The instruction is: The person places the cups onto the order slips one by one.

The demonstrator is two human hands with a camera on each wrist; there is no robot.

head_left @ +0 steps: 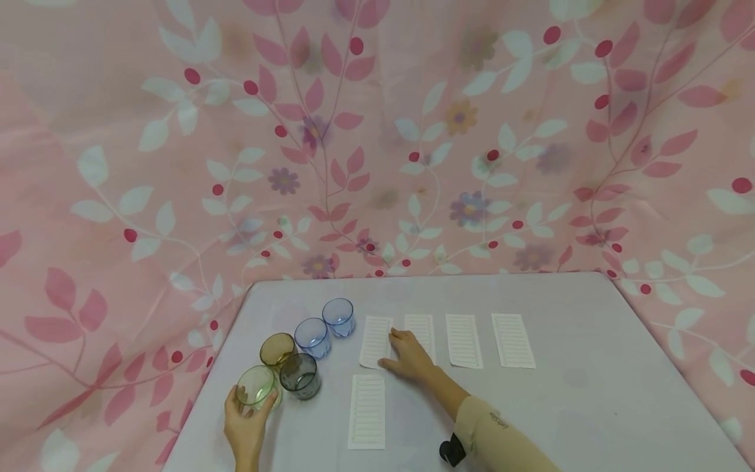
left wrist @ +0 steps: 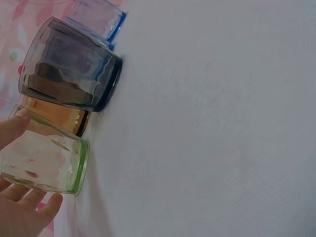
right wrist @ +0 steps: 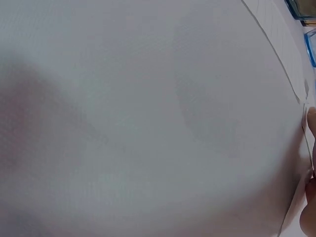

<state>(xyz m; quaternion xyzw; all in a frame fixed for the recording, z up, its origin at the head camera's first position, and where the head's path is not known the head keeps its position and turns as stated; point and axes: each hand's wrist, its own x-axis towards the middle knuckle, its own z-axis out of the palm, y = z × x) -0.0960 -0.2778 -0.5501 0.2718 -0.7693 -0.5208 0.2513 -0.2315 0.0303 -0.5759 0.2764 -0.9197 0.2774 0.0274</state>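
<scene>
My left hand (head_left: 244, 426) holds a clear green glass (head_left: 255, 387), the thumb on one side and fingers on the other. In the left wrist view that glass (left wrist: 47, 163) lies between thumb and fingers, near the white surface. Close beside it are an amber glass (head_left: 278, 349) and a dark grey glass (head_left: 299, 377). My right hand (head_left: 413, 359) rests over a white sheet with printed rows (head_left: 375, 341), thumb and fingertips spread along its right edge. Part of a second sheet (head_left: 420, 321) is hidden behind this hand. Only fingertips (right wrist: 310, 212) show in the right wrist view.
Two light blue glasses (head_left: 312, 338) stand farther back, in line with the amber one. Two more sheets (head_left: 463, 341) lie to the right, and another sheet (head_left: 367, 413) lies nearer the front. A floral pink cloth (head_left: 377, 164) hangs behind the white table (head_left: 590, 393).
</scene>
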